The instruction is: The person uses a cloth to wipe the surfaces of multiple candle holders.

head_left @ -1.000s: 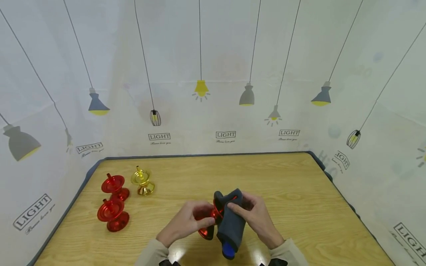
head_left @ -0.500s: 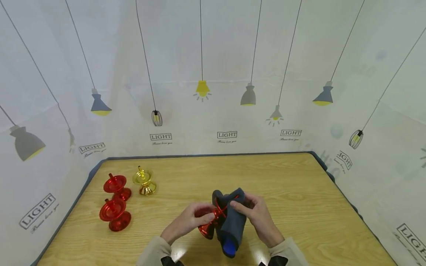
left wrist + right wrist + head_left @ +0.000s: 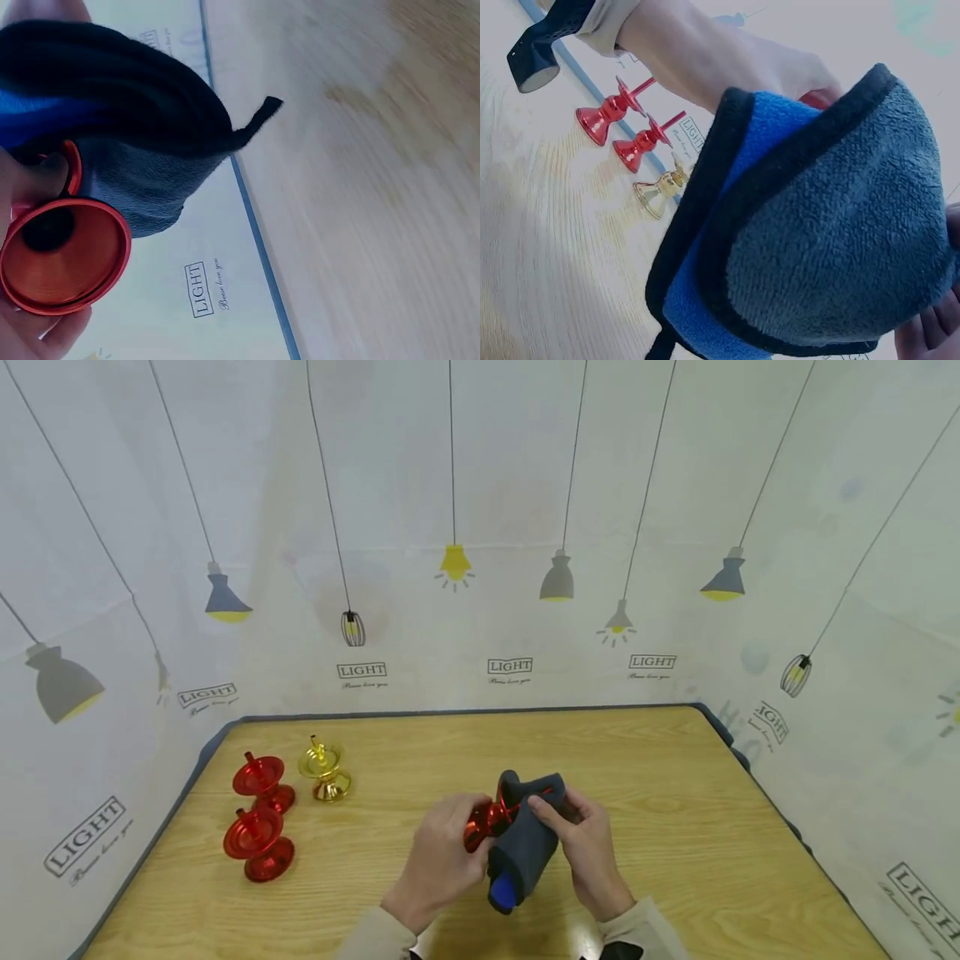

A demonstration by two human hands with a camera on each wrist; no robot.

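Note:
My left hand (image 3: pixel 438 860) grips a shiny red candle holder (image 3: pixel 478 827) around its stem and base, tilted above the table. The hollow underside of its base (image 3: pixel 67 259) faces the left wrist camera. My right hand (image 3: pixel 592 856) pinches a folded dark grey cloth (image 3: pixel 527 852) with a blue inner side, thumb on top. The cloth wraps around the holder's dish, with a thin red edge showing in the fold. In the right wrist view the cloth (image 3: pixel 840 225) hides most of the holder.
Two more red candle holders (image 3: pixel 258 774) (image 3: pixel 255 839) and a gold one (image 3: pixel 326 768) stand upright on the wooden table (image 3: pixel 637 760) at the left. A printed white curtain (image 3: pixel 405 568) surrounds the table's back and sides.
The left hand has turned over and now covers more of the holder's base, whose foot has swung up. Both hands, the holder and the cloth have shifted slightly, the cloth moving up and right.

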